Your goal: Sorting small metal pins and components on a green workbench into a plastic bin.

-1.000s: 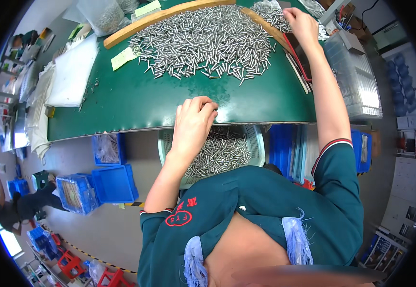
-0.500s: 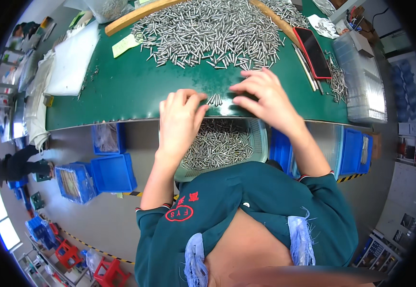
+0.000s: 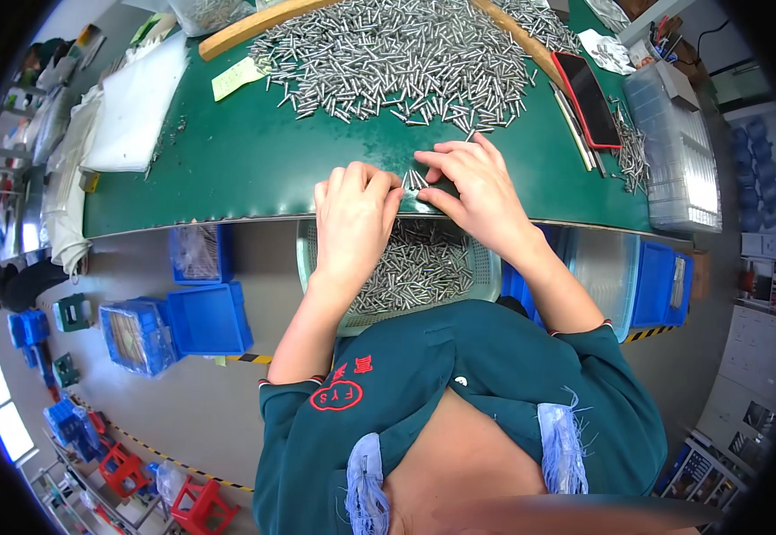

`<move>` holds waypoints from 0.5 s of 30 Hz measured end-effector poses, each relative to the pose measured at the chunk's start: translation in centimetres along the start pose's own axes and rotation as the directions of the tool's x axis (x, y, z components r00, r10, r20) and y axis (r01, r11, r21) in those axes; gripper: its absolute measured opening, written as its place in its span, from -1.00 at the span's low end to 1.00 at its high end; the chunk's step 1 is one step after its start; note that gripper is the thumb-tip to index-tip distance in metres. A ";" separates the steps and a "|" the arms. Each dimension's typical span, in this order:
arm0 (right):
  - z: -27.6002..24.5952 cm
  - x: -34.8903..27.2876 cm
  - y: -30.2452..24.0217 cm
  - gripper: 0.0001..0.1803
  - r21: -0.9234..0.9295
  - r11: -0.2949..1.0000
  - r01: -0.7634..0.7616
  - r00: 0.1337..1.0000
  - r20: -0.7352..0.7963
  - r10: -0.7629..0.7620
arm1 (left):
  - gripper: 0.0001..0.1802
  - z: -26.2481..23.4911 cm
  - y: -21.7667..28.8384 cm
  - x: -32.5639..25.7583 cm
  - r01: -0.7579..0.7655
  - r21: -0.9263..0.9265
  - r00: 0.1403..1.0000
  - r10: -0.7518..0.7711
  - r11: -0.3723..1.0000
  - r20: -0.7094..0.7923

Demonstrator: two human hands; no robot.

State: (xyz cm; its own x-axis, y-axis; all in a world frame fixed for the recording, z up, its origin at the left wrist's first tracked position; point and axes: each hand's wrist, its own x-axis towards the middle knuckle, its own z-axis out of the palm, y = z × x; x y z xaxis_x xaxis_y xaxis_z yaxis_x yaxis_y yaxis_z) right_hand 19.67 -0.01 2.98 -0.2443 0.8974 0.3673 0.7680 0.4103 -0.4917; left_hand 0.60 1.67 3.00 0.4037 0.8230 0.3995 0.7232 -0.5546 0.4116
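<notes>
A small row of short metal pins (image 3: 415, 181) lies on the green tabletop near its front edge, between my two hands. My left hand (image 3: 354, 214) is closed at their left side, its thumb and forefinger pressed together; whether a pin is in the pinch is hidden. On the other side, my right hand (image 3: 477, 187) has its thumb and fingers apart, tips close to the row. One more pin (image 3: 470, 136) shows by its farther fingertips; I cannot tell if they touch it. Farther back spreads a large heap of similar pins (image 3: 397, 62).
Wooden strips (image 3: 259, 28) border the heap. A red-edged phone (image 3: 586, 100), thin rods and a clear plastic case (image 3: 669, 143) lie at right. White foam sheet (image 3: 138, 102) is at left. Below the table edge (image 3: 254, 219) sits a green basket (image 3: 488, 276) of pins; blue bins (image 3: 210, 319) stand on the floor.
Both hands have come closer together around the small row of pins. My left hand has shifted right, and my right hand has moved slightly left.
</notes>
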 end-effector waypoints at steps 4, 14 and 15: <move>0.1 0.3 -0.2 -0.62 -0.091 0.994 0.059 0.998 -0.020 -0.062 | -0.88 0.1 0.0 -0.3 -0.002 -0.038 1.000 0.002 0.999 0.012; -0.1 -0.1 0.1 -0.77 -0.192 0.974 0.123 0.992 0.004 -0.124 | -0.79 -1.6 -0.2 -3.5 0.629 -0.723 0.777 -0.191 0.285 0.600; -0.3 -0.4 -0.1 -0.77 -0.171 0.977 0.129 0.992 0.028 -0.126 | -0.73 -1.5 -0.4 -3.5 0.737 -0.613 0.668 -0.171 0.283 0.724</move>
State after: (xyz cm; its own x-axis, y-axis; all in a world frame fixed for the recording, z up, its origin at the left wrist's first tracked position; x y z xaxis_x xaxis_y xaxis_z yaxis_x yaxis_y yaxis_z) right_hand 19.85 -0.43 3.08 -0.3553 0.8430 0.4040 0.8203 0.4884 -0.2977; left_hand -1.92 -1.21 2.66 0.5517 0.7337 -0.3966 0.1587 0.3746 0.9135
